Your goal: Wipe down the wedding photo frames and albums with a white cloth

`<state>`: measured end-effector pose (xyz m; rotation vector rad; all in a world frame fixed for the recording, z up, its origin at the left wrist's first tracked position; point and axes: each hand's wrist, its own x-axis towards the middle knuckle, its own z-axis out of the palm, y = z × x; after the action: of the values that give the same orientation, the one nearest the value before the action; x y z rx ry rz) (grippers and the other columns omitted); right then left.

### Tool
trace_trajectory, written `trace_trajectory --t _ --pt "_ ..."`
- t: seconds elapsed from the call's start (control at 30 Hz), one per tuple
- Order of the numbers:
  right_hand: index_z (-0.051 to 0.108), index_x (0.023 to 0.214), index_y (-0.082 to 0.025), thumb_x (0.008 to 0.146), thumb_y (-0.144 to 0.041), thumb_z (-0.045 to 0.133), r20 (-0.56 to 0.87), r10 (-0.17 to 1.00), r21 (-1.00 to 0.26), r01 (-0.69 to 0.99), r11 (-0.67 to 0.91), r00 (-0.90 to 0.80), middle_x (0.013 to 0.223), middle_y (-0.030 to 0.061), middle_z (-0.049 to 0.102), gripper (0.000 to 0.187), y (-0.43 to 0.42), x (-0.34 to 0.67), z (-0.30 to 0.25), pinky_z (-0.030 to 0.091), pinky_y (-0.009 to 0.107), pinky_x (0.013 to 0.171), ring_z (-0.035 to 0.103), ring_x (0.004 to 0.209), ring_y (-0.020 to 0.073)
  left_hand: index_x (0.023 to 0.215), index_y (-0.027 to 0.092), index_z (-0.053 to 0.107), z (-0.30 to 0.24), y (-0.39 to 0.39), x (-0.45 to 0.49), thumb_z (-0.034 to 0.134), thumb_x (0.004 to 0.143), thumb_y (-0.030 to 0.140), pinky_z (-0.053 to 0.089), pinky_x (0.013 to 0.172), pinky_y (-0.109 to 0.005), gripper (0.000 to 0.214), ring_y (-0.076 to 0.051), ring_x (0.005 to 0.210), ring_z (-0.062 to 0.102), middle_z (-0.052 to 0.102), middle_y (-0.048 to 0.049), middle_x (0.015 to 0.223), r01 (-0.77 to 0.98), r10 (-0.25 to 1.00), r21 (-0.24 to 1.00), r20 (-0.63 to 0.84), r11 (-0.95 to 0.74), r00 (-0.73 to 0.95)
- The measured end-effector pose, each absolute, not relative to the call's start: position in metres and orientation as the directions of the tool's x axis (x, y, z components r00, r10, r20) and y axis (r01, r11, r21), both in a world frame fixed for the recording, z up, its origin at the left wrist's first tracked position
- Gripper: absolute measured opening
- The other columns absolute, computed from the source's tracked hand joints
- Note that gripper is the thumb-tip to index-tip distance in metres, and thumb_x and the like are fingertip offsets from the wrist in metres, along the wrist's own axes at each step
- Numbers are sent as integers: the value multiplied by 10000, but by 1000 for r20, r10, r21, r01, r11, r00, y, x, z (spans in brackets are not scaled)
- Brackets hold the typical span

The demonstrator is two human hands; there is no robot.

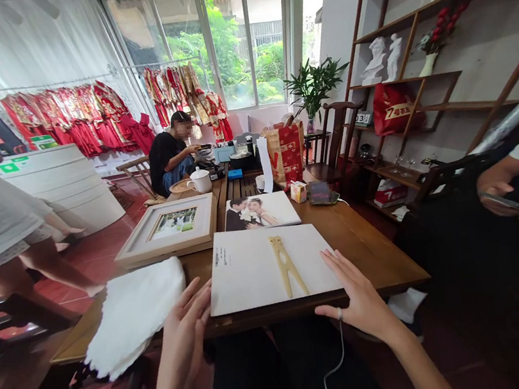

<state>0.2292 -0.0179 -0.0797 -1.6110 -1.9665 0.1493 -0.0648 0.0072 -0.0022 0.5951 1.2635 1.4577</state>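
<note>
A white flat board point(252, 273) lies face down at the near edge of the wooden table point(357, 232). A pale yellow two-legged stand piece point(286, 267) rests on it. My left hand point(188, 322) hovers at the board's left edge with fingers stretched out, holding nothing. My right hand point(357, 293) is at the board's right corner, fingers spread, a ring on one finger, holding nothing. A white cloth point(134, 314) lies left of my left hand.
A framed photo point(169, 227) and a wedding photo album point(259, 212) lie farther back, then a teapot point(199, 180) and red bag point(286, 150). A seated person works at the far end. Another person sits at right with a phone; one walks at left.
</note>
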Motion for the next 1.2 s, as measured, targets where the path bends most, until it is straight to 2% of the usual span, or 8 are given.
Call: trace_trajectory --t 0.17,0.43,0.63,0.8,0.93,1.03,1.13,1.2 --pt "174 1448 -288 698 -620 598 425 898 -284 925 253 -115 1465 82 346 924 -16 221 -78 103 664 1069 266 1353 361 1257 164 505 12 -2 -59 775 597 56 482 921 -271 721 -217 1084 595 660 -105 1130 -347 952 937 -72 -38 -297" --pt "175 1451 -228 816 -418 560 629 760 -209 906 367 -163 1431 116 394 766 -10 193 -68 93 692 1052 310 1339 340 1200 172 553 27 -1 -51 800 548 72 478 941 -314 705 -255 1135 558 618 -110 1205 -333 950 941 -52 -56 -307" --pt "374 1381 -227 767 8 365 701 650 -161 822 547 -295 1388 62 466 658 -3 170 -61 364 482 1057 321 1346 232 1188 165 553 26 -2 -52 816 525 86 470 960 -359 718 -270 1110 574 613 -122 1209 -306 952 949 -29 -69 -305" --pt "446 1340 -181 796 -34 340 798 540 -136 792 595 -268 1345 89 512 573 2 178 -71 417 457 1024 392 1305 241 1215 193 525 24 -12 -42 801 595 198 464 960 -339 679 -259 1149 544 556 -112 1283 -316 957 940 35 -129 -288" --pt "543 1249 -198 856 -186 385 806 583 -329 743 583 -100 1288 66 569 425 -3 187 -68 441 443 1008 487 1235 245 1181 217 555 21 -19 -27 707 695 329 492 919 -352 522 -267 1125 559 516 -96 1325 -403 962 895 88 -190 -258" --pt "626 1115 -227 849 -360 467 719 660 -592 688 419 216 1121 79 672 338 -11 187 -60 504 429 917 609 1080 272 1161 204 567 5 -20 -13 702 690 321 487 923 -357 504 -274 1102 573 527 -102 1303 -433 982 893 46 -122 -184" --pt "662 942 -197 764 -472 597 570 586 -810 517 279 576 883 116 722 334 -20 179 -49 539 420 790 668 906 307 1163 201 564 -21 -18 3 744 661 292 464 945 -346 541 -280 1125 559 545 -113 1273 -415 995 910 -32 -12 -99" --pt "647 934 -154 738 -473 636 491 519 -871 376 317 700 849 121 716 374 -25 171 -39 530 416 794 657 911 308 1175 203 551 -36 -15 13 771 645 273 445 961 -329 578 -275 1160 533 534 -122 1285 -428 995 903 -75 39 -67"
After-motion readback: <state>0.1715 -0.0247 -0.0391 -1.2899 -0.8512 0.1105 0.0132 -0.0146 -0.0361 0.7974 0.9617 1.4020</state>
